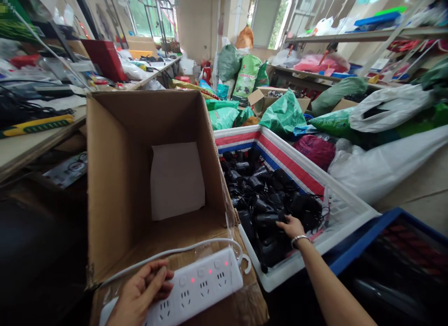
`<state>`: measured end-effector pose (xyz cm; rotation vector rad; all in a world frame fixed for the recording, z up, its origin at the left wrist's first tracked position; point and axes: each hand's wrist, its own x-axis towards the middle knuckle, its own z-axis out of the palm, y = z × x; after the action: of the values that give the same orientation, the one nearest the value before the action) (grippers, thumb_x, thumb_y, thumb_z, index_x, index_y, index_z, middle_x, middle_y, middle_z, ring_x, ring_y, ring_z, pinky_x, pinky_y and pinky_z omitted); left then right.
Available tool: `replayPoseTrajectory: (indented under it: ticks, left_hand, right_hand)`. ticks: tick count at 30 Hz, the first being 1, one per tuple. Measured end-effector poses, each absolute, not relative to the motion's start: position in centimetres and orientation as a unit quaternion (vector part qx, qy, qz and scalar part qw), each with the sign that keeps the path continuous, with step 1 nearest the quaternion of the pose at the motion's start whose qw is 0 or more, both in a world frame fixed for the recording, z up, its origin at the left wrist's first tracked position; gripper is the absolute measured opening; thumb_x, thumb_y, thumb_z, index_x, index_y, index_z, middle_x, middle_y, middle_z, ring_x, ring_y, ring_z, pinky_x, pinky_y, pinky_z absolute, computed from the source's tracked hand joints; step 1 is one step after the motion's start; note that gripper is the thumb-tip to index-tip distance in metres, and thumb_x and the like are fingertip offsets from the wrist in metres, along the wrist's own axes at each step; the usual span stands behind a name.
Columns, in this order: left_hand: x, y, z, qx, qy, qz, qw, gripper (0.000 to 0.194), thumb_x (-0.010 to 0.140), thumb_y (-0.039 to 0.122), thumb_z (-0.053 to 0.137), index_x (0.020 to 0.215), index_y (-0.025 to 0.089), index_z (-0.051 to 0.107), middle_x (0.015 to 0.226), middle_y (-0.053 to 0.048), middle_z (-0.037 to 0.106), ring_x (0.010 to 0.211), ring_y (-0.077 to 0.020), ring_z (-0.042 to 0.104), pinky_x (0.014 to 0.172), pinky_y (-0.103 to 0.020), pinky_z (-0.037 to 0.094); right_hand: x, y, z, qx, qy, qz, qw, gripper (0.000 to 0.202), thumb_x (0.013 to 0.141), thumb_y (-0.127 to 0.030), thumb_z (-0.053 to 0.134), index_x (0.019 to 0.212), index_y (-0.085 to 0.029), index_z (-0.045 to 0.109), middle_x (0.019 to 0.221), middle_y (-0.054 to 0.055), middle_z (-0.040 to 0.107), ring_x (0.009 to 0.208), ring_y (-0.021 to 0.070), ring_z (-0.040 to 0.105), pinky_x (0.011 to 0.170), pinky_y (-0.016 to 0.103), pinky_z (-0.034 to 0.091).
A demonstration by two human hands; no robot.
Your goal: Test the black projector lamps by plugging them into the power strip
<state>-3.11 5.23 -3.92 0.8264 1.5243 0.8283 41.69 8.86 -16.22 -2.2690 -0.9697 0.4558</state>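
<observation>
A white power strip (205,281) with several red lights lies on cardboard at the bottom centre. Over its left part is my left hand (149,286), fingers curled loosely and apart, holding nothing. My right hand (292,227), with a bracelet at the wrist, reaches into a white crate (345,207) and touches a black device (268,221) near the front; the fingertips are partly hidden behind it. Many black devices with cables fill the crate, which has a red, white and blue striped lining. An open cardboard box (112,186) holding a pale sheet (178,181) stands left of the crate.
A worktable (42,139) with a yellow-green tool (38,126) is at the left. A blue crate (402,218) stands at the lower right. Green bags (285,112) and white sacks (371,172) lie behind and right of the white crate. A shelf (385,35) spans the upper right.
</observation>
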Motion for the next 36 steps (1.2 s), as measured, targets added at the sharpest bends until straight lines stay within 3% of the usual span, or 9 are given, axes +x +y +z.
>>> replayPoseTrajectory:
  ticks: [4, 8, 13, 16, 19, 22, 25, 31, 36]
  left_hand:
    - [-3.2, 5.1, -3.9, 0.349, 0.641, 0.363, 0.579, 0.051, 0.055, 0.059, 0.078, 0.082, 0.017, 0.068, 0.071, -0.006, 0.070, 0.063, -0.0215, 0.064, 0.061, -0.032, 0.054]
    - [-2.1, 5.0, -2.3, 0.407, 0.623, 0.367, 0.557, 0.043, 0.060, 0.053, 0.076, 0.084, 0.019, 0.067, 0.072, -0.004, 0.069, 0.068, -0.0219, 0.064, 0.066, -0.033, 0.053]
    - [0.3, 4.1, 2.1, 0.586, 0.545, 0.391, 0.455, 0.036, 0.065, 0.043, 0.076, 0.094, 0.024, 0.067, 0.074, -0.002, 0.066, 0.070, -0.0210, 0.062, 0.071, -0.032, 0.049]
    - [1.5, 3.6, 3.6, 0.617, 0.459, 0.328, 0.549, 0.078, 0.064, 0.057, 0.072, 0.128, 0.018, 0.051, 0.061, 0.000, 0.061, 0.054, -0.0183, 0.055, 0.054, -0.028, 0.043]
    - [1.6, 3.4, 3.6, 0.535, 0.466, 0.288, 0.643, 0.094, 0.072, 0.069, 0.056, 0.143, 0.013, 0.030, 0.089, -0.010, 0.067, 0.061, -0.0195, 0.059, 0.052, -0.027, 0.042]
    - [0.7, 3.2, 3.0, 0.460, 0.530, 0.287, 0.652, 0.084, 0.070, 0.064, 0.061, 0.134, 0.012, 0.043, 0.113, -0.016, 0.063, 0.084, -0.0249, 0.062, 0.065, -0.030, 0.048]
    - [-0.5, 2.6, 2.5, 0.445, 0.551, 0.299, 0.639, 0.069, 0.069, 0.052, 0.067, 0.125, 0.014, 0.051, 0.110, -0.012, 0.065, 0.099, -0.0278, 0.060, 0.082, -0.033, 0.047]
    - [-0.9, 1.9, 1.8, 0.482, 0.521, 0.271, 0.650, 0.069, 0.069, 0.042, 0.067, 0.128, 0.012, 0.046, 0.115, -0.015, 0.061, 0.104, -0.0312, 0.056, 0.083, -0.037, 0.047]
    - [-0.9, 2.3, 0.0, 0.462, 0.450, 0.272, 0.715, 0.064, 0.064, 0.029, 0.069, 0.123, 0.015, 0.051, 0.101, -0.008, 0.063, 0.090, -0.0232, 0.058, 0.078, -0.033, 0.045]
  right_hand:
    - [40.7, 7.4, -12.0, -0.843, -0.395, 0.139, 0.337, 0.029, 0.070, -0.026, 0.074, 0.095, -0.014, 0.066, 0.085, 0.004, 0.069, 0.080, 0.0207, 0.064, 0.080, 0.040, 0.052]
    - [38.0, 4.8, -3.7, -0.779, -0.453, 0.095, 0.423, 0.050, 0.066, -0.048, 0.070, 0.108, -0.021, 0.065, 0.097, 0.005, 0.070, 0.091, 0.0245, 0.065, 0.086, 0.039, 0.051]
    - [30.2, 1.5, 4.5, -0.630, -0.627, -0.040, 0.457, 0.028, 0.077, -0.035, 0.070, 0.104, -0.029, 0.063, 0.095, 0.001, 0.068, 0.083, 0.0167, 0.065, 0.077, 0.029, 0.053]
    - [24.4, 0.5, 3.7, -0.540, -0.704, -0.100, 0.451, 0.021, 0.079, -0.022, 0.068, 0.097, -0.028, 0.059, 0.088, 0.003, 0.068, 0.077, 0.0162, 0.064, 0.070, 0.029, 0.053]
    - [19.6, -0.3, -0.3, -0.460, -0.757, -0.103, 0.452, 0.019, 0.080, -0.018, 0.063, 0.096, -0.026, 0.060, 0.088, 0.006, 0.071, 0.076, 0.0199, 0.065, 0.071, 0.036, 0.053]
    - [17.0, -1.5, -3.1, -0.420, -0.803, -0.031, 0.422, 0.019, 0.080, -0.017, 0.060, 0.098, -0.025, 0.059, 0.103, 0.011, 0.071, 0.081, 0.0219, 0.067, 0.073, 0.039, 0.054]
    - [16.7, -2.1, -2.9, -0.403, -0.806, 0.060, 0.430, 0.023, 0.077, -0.016, 0.065, 0.096, -0.026, 0.057, 0.103, 0.007, 0.072, 0.084, 0.0197, 0.069, 0.076, 0.032, 0.055]
    - [18.5, -0.1, -1.8, -0.505, -0.724, 0.142, 0.447, 0.041, 0.085, -0.038, 0.058, 0.124, -0.027, 0.052, 0.128, 0.009, 0.058, 0.121, 0.0273, 0.051, 0.097, 0.043, 0.045]
    - [18.9, 1.4, -4.3, -0.512, -0.655, 0.355, 0.429, 0.037, 0.091, -0.046, 0.040, 0.114, -0.024, 0.059, 0.113, 0.005, 0.066, 0.105, 0.0243, 0.060, 0.089, 0.036, 0.046]
